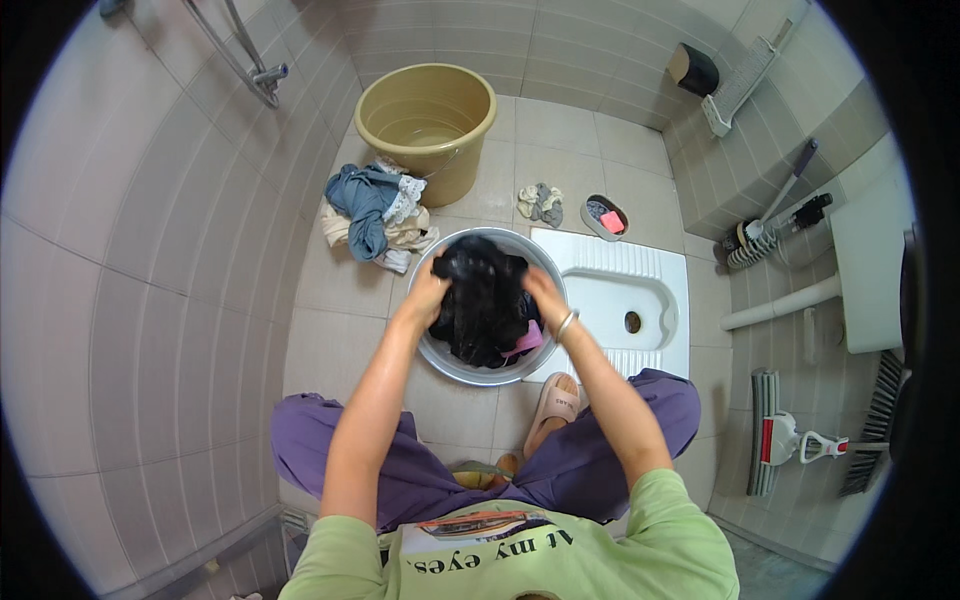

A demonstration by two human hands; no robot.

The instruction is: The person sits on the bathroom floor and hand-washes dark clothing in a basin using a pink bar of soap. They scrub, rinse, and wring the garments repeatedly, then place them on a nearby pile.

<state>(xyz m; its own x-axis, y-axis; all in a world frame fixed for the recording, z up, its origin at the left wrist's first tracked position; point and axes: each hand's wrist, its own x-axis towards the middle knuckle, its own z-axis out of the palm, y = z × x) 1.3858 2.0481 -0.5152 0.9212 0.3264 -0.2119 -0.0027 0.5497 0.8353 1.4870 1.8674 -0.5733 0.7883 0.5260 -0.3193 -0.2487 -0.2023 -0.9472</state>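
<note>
A wet black garment is bunched up in a round metal basin on the tiled floor in front of me. My left hand grips the cloth at its left edge, fingers curled into the fabric. At the right edge my right hand is on the same garment; its fingertips are blurred, and the thumb side is partly hidden. A pink piece, whose kind I cannot tell, shows at the lower right of the black cloth, inside the basin.
Behind the basin stands a large tan bucket holding water. Blue and cream clothes lie piled beside it. A white squat toilet adjoins the basin's right side. Small socks and a soap dish lie beyond; a mop leans right.
</note>
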